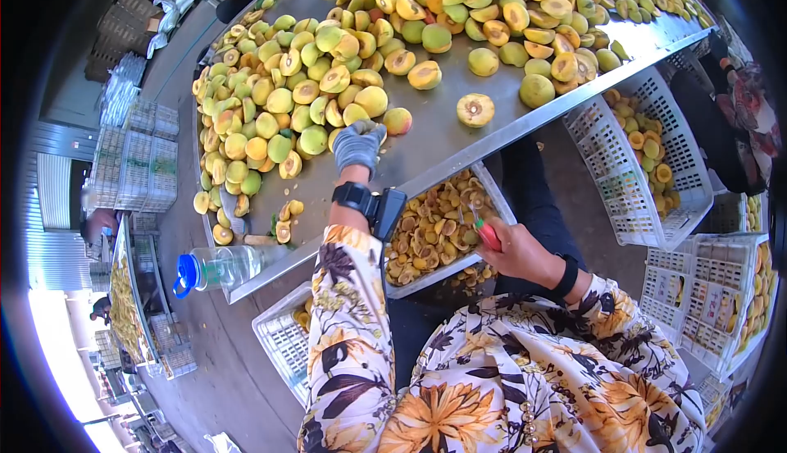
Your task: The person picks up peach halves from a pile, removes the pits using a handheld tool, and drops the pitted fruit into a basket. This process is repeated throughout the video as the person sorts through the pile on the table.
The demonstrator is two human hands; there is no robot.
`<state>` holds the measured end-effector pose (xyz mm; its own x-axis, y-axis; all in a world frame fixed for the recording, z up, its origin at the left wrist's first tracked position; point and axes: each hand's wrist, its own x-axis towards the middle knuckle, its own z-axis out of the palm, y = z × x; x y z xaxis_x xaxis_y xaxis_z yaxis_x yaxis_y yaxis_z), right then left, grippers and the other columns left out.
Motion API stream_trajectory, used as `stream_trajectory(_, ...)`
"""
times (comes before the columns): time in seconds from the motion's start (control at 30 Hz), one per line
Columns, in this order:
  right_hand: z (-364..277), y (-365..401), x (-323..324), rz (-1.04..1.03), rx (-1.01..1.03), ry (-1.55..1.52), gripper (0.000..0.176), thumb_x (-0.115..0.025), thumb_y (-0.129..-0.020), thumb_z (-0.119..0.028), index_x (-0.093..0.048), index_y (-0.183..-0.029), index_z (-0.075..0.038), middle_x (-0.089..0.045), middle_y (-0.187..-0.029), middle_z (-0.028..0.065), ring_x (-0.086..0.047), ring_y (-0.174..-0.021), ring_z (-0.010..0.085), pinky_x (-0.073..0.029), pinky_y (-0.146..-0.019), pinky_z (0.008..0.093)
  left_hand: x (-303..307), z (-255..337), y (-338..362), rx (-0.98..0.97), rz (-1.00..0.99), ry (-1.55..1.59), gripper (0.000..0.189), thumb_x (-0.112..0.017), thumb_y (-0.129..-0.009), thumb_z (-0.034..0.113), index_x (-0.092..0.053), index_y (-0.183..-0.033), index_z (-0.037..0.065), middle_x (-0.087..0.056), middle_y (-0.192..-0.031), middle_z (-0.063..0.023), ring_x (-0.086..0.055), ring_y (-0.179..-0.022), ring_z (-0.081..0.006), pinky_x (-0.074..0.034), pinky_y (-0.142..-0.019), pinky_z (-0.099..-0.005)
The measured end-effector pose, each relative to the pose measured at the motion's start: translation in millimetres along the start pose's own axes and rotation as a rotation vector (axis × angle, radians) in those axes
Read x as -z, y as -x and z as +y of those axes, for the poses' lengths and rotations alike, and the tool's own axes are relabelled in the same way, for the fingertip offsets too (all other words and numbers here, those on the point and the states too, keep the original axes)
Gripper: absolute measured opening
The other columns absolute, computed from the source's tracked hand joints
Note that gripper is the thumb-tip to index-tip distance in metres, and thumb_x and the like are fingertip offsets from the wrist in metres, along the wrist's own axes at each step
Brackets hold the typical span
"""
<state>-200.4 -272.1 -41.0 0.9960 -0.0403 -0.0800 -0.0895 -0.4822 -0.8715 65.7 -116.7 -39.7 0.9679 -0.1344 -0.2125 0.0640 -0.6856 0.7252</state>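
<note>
My left hand [358, 146], in a grey glove, is at the near edge of a heap of yellow-green peaches [314, 139] on the metal table. Its fingers are curled beside a red-blushed peach [398, 121]; whether a fruit is inside them is hidden. My bare right hand [522, 253] grips a tool with a red handle [489, 235] and a thin metal end. That tool is over a white crate [492, 186] of cut peach pieces below the table edge. A halved peach [475, 110] lies cut face up nearer the right.
The metal table [426, 154] has a raised edge in front of me. A water bottle with a blue lid [187, 274] lies at its left corner. White crates of peaches [602, 154] stand at the right. Another person's patterned sleeve [748, 96] shows at the far right.
</note>
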Motion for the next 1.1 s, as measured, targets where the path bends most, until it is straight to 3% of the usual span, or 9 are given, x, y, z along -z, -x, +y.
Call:
stream_trajectory(0.07, -7.5, -12.0, 1.0, 0.03, -0.038, -0.087, 0.024, -0.063, -0.077, -0.02, -0.05, -0.085, -0.001, -0.054, -0.06, 0.0172, -0.057, -0.057, 0.0314, -0.044, -0.052, 0.0392, 7.8, 4.0, 19.7, 0.123, -0.09, 0.327, 0.032, -0.072, -0.073, 0.019, -0.063, -0.098, 0.001, -0.065, -0.083, -0.0061, -0.06, -0.074, -0.0159, -0.05, -0.069, -0.0266)
stream_trajectory(0.2, -27.9, -45.8, -11.1, 0.016, -0.181, -0.612, 0.025, -0.058, -0.084, -0.023, -0.049, -0.095, -0.002, -0.052, -0.061, 0.0048, -0.049, -0.043, 0.0125, -0.039, -0.04, 0.0267, 16.9, -1.3, 95.0, -0.567, 0.059, 0.192, 0.052, -0.072, -0.071, 0.015, -0.051, -0.117, 0.002, -0.057, -0.109, -0.0097, -0.057, -0.094, -0.0181, -0.047, -0.082, -0.0278)
stream_trajectory(0.3, -52.3, -62.6, -19.0, -0.059, -0.251, -0.916, 0.024, -0.053, -0.089, -0.022, -0.047, -0.103, -0.004, -0.052, -0.063, 0.0017, -0.043, -0.039, 0.0066, -0.034, -0.036, 0.0194, 18.3, -2.7, 143.7, -0.685, 0.024, 0.034, 0.061, -0.07, -0.072, 0.014, -0.043, -0.124, 0.002, -0.05, -0.12, -0.0116, -0.051, -0.106, -0.017, -0.044, -0.088, -0.0293)
stream_trajectory(0.43, -56.4, -64.0, -34.7, -0.119, -0.137, -0.922, 0.028, -0.051, -0.09, -0.027, -0.046, -0.102, -0.003, -0.051, -0.06, 0.002, -0.043, -0.036, 0.0061, -0.035, -0.033, 0.0199, 22.9, -6.3, 175.8, -0.7, 0.052, -0.02, 0.057, -0.062, -0.077, 0.009, -0.037, -0.128, 0.003, -0.048, -0.122, -0.01, -0.049, -0.109, -0.0194, -0.04, -0.094, -0.0322)
stream_trajectory(0.5, -57.7, -58.7, -33.3, -0.196, -0.165, -0.954, 0.028, -0.051, -0.09, -0.027, -0.047, -0.104, -0.003, -0.05, -0.059, 0.0018, -0.042, -0.037, 0.0063, -0.034, -0.034, 0.0203, 20.4, -14.0, 181.2, -0.266, -0.088, 0.86, 0.056, -0.057, -0.084, 0.025, -0.033, -0.13, 0.004, -0.048, -0.121, -0.0123, -0.049, -0.109, -0.0191, -0.04, -0.094, -0.034)
stream_trajectory(0.6, -66.1, -54.4, -46.7, -0.227, -0.243, -1.272, 0.022, -0.051, -0.09, -0.025, -0.046, -0.098, -0.004, -0.05, -0.058, 0.0018, -0.041, -0.038, 0.0076, -0.034, -0.034, 0.0215, -8.2, -43.1, 179.6, -0.234, -0.008, 0.965, 0.063, -0.045, -0.088, 0.047, -0.029, -0.133, 0.006, -0.051, -0.113, -0.012, -0.052, -0.103, -0.0182, -0.043, -0.09, -0.0365)
stream_trajectory(0.77, -75.2, -40.8, -71.7, -0.12, -0.303, -0.948, 0.024, -0.056, -0.087, -0.024, -0.048, -0.095, -0.002, -0.051, -0.058, 0.0051, -0.05, -0.044, 0.0139, -0.039, -0.04, 0.0279, -14.2, -43.7, 164.8, 0.007, 0.235, 1.231, 0.055, -0.04, -0.09, 0.048, -0.04, -0.125, 0.006, -0.056, -0.093, -0.0097, -0.059, -0.078, -0.0192, -0.052, -0.069, -0.033)
stream_trajectory(0.83, -66.6, -32.9, -78.4, 0.093, 0.138, -0.246, 0.029, -0.062, -0.082, -0.023, -0.049, -0.094, 0.0, -0.052, -0.059, 0.0139, -0.054, -0.05, 0.0264, -0.04, -0.046, 0.0337, -4.4, -48.9, 161.9, 0.025, 0.162, 1.326, 0.049, -0.039, -0.091, 0.045, -0.044, -0.12, 0.006, -0.056, -0.094, -0.0094, -0.059, -0.079, -0.0197, -0.052, -0.07, -0.0324)
stream_trajectory(1.1, -59.9, -19.1, -66.5, 0.016, 0.107, -0.156, 0.025, -0.061, -0.078, -0.012, -0.043, -0.087, 0.003, -0.051, -0.061, 0.0218, -0.054, -0.059, 0.0397, -0.042, -0.052, 0.041, -11.3, -29.0, 181.5, -0.25, 0.146, 0.907, 0.045, -0.039, -0.093, 0.038, -0.05, -0.116, 0.001, -0.055, -0.109, -0.0079, -0.051, -0.1, -0.0164, -0.042, -0.089, -0.0288)
